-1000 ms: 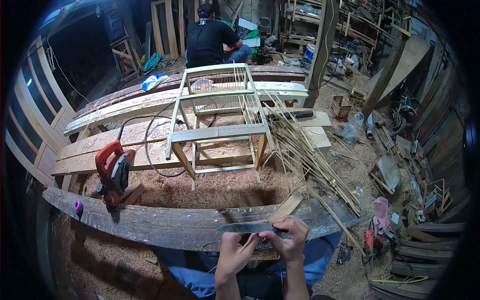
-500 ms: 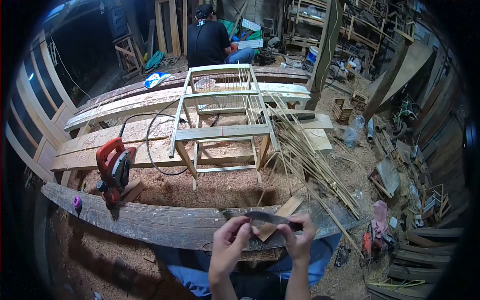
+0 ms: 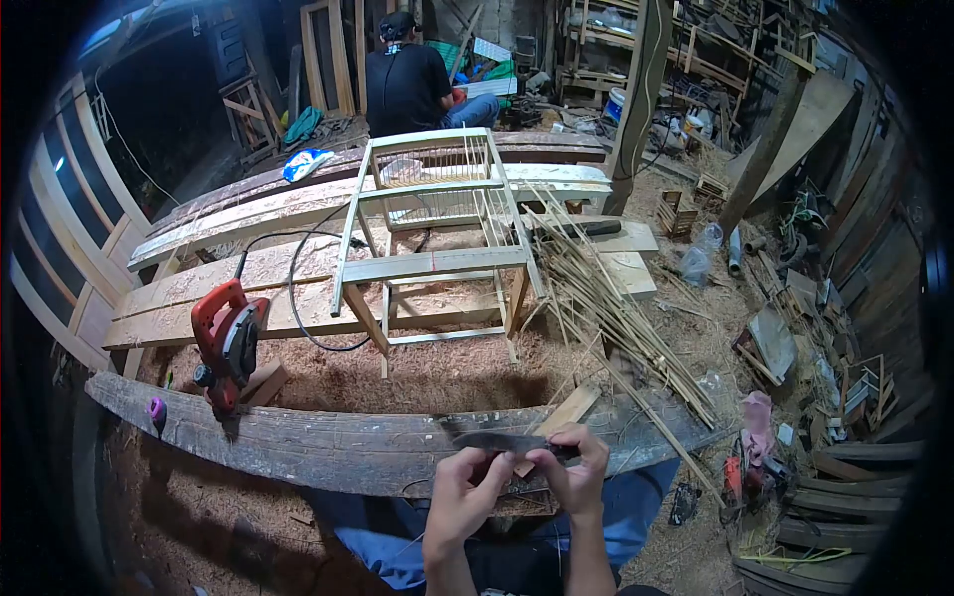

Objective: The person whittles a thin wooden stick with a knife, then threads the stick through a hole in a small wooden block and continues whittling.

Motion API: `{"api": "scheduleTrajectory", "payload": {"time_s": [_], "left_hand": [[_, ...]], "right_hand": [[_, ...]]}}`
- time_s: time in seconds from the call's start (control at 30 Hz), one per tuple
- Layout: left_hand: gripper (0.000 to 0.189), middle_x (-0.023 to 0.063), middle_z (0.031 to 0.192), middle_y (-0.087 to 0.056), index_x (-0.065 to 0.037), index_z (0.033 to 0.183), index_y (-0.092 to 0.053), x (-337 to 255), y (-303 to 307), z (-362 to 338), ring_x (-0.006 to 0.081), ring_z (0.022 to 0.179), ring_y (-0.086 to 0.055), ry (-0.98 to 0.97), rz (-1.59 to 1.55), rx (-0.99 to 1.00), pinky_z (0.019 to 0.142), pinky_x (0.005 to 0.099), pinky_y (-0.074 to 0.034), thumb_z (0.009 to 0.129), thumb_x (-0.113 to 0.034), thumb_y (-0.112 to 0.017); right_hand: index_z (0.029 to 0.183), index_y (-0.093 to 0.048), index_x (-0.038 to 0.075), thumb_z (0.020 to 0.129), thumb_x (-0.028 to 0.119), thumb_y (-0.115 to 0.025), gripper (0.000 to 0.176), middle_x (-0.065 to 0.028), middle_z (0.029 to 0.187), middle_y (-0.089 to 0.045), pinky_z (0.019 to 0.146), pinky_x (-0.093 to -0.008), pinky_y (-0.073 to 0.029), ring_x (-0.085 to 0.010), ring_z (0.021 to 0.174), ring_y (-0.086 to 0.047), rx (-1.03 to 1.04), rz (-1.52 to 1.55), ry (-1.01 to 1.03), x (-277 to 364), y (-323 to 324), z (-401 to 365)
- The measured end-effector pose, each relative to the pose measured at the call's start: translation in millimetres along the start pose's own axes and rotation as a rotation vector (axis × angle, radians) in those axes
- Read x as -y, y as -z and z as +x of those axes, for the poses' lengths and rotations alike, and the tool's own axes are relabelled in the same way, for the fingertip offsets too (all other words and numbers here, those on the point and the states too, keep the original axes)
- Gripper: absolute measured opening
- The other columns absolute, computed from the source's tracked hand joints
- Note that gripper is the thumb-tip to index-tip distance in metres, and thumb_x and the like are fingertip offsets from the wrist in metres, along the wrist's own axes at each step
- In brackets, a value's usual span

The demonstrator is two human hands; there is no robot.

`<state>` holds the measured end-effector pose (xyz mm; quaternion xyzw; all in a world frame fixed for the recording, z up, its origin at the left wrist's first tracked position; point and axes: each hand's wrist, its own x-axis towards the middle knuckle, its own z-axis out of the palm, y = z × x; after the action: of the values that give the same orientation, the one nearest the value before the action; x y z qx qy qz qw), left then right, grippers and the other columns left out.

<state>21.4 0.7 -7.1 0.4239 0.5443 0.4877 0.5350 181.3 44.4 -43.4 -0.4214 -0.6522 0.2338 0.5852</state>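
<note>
A dark-bladed knife (image 3: 492, 440) lies crosswise in front of me, above the bench plank. My right hand (image 3: 574, 477) is closed around its handle end. My left hand (image 3: 469, 497) is pinched just below the blade, its thumb close to my right thumb. Whatever those left fingers hold is too small or hidden to make out. Behind the hands, a short flat piece of wood (image 3: 568, 409) rests on the weathered plank (image 3: 328, 452). Beyond the plank stands a wooden frame (image 3: 437, 263) with thin rods across its far part.
A red power planer (image 3: 224, 343) sits to the left, its cord trailing behind. Bamboo strips (image 3: 626, 328) are heaped to the right of the frame. A purple-topped object (image 3: 156, 409) stands on the plank's left end. Another person (image 3: 405, 84) sits with back turned beyond the boards.
The knife has shifted left and now passes over my left fingers. My hands have come closer together, thumbs nearly meeting. The whole view has tilted slightly.
</note>
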Motion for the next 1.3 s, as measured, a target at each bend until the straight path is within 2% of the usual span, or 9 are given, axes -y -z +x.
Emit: {"api": "scheduleTrajectory", "payload": {"time_s": [0.13,0.2,0.3,0.53,0.77,0.87,1.03,1.13,1.3], "left_hand": [[0.020,-0.0007,0.085,-0.067,0.003,0.112,-0.071,-5.9,-4.2,1.0,0.0026,0.074,-0.057,-0.043,-0.065,-0.010,0.065,0.0187,-0.045,0.098,-0.010,-0.066],[0.019,-0.0011,0.083,-0.066,0.003,0.110,-0.072,-21.4,8.9,-9.6,0.0028,0.073,-0.055,-0.075,-0.088,-0.096,0.063,0.0189,-0.043,0.097,-0.009,-0.067],[0.020,0.0010,0.088,-0.068,0.003,0.114,-0.069,-23.5,25.2,-17.6,0.0042,0.077,-0.057,-0.129,-0.152,-0.113,0.066,0.0191,-0.044,0.099,-0.009,-0.063],[0.021,0.0007,0.088,-0.067,0.002,0.118,-0.065,-12.7,0.0,3.4,0.0025,0.074,-0.053,-0.009,-0.229,-0.047,0.062,0.0182,-0.040,0.102,-0.009,-0.059],[0.017,0.0028,0.093,-0.069,0.004,0.112,-0.066,8.7,-3.4,8.3,0.0071,0.085,-0.062,-0.096,-0.155,-0.031,0.076,0.0232,-0.051,0.100,-0.007,-0.061],[0.017,0.0040,0.097,-0.071,0.004,0.113,-0.066,9.0,-3.9,9.3,0.0086,0.086,-0.063,-0.002,-0.154,0.028,0.077,0.0247,-0.052,0.098,-0.004,-0.062],[0.018,0.0050,0.097,-0.070,0.003,0.113,-0.067,0.4,-6.8,5.1,0.0116,0.092,-0.065,-0.231,-0.088,0.034,0.081,0.0265,-0.052,0.096,0.000,-0.061],[0.016,0.0040,0.096,-0.070,0.003,0.110,-0.068,3.9,0.1,3.6,0.0102,0.089,-0.064,-0.028,-0.026,0.046,0.078,0.0269,-0.052,0.095,-0.001,-0.064],[0.013,0.0042,0.093,-0.071,0.004,0.103,-0.069,5.1,-3.1,6.2,0.0083,0.084,-0.063,-0.067,0.111,0.045,0.074,0.0256,-0.051,0.093,-0.002,-0.066]], "right_hand": [[0.082,-0.061,0.004,0.080,0.030,-0.085,0.035,-0.0089,0.074,-0.066,0.059,-0.0328,-0.049,-0.0235,0.064,-0.064,-0.107,-0.173,0.013,-22.7,12.8,-1.8],[0.083,-0.056,0.004,0.091,0.035,-0.076,0.038,-0.0024,0.075,-0.055,0.061,-0.0298,-0.042,-0.0130,0.067,-0.051,-0.286,-0.280,-0.189,-35.0,38.9,11.2],[0.086,-0.058,0.003,0.088,0.040,-0.079,0.042,-0.0027,0.076,-0.055,0.061,-0.0280,-0.042,-0.0117,0.069,-0.048,-0.449,-0.226,-0.257,-35.8,66.1,11.2],[0.087,-0.060,0.004,0.081,0.041,-0.084,0.045,-0.0050,0.073,-0.062,0.057,-0.0293,-0.046,-0.0159,0.061,-0.057,-0.179,-0.081,-0.180,-8.6,21.8,-0.6],[0.085,-0.063,0.003,0.075,0.033,-0.089,0.040,-0.0109,0.077,-0.069,0.062,-0.0332,-0.053,-0.0243,0.069,-0.070,0.020,-0.029,-0.134,11.6,-1.4,-2.1],[0.085,-0.063,0.003,0.077,0.033,-0.088,0.040,-0.0084,0.076,-0.068,0.064,-0.0297,-0.051,-0.0170,0.069,-0.066,0.074,-0.016,-0.078,10.7,-8.5,-4.9],[0.084,-0.063,0.004,0.073,0.032,-0.090,0.041,-0.0102,0.077,-0.069,0.065,-0.0306,-0.052,-0.0201,0.069,-0.068,0.088,-0.005,-0.022,0.7,-4.9,-5.1],[0.082,-0.063,0.005,0.070,0.032,-0.091,0.040,-0.0092,0.075,-0.070,0.061,-0.0327,-0.053,-0.0245,0.067,-0.069,0.014,0.008,0.034,-0.9,-3.1,-0.1],[0.079,-0.062,0.007,0.067,0.032,-0.092,0.040,-0.0081,0.071,-0.069,0.058,-0.0331,-0.051,-0.0248,0.065,-0.068,0.009,-0.098,0.121,-5.0,5.6,5.7]]}}
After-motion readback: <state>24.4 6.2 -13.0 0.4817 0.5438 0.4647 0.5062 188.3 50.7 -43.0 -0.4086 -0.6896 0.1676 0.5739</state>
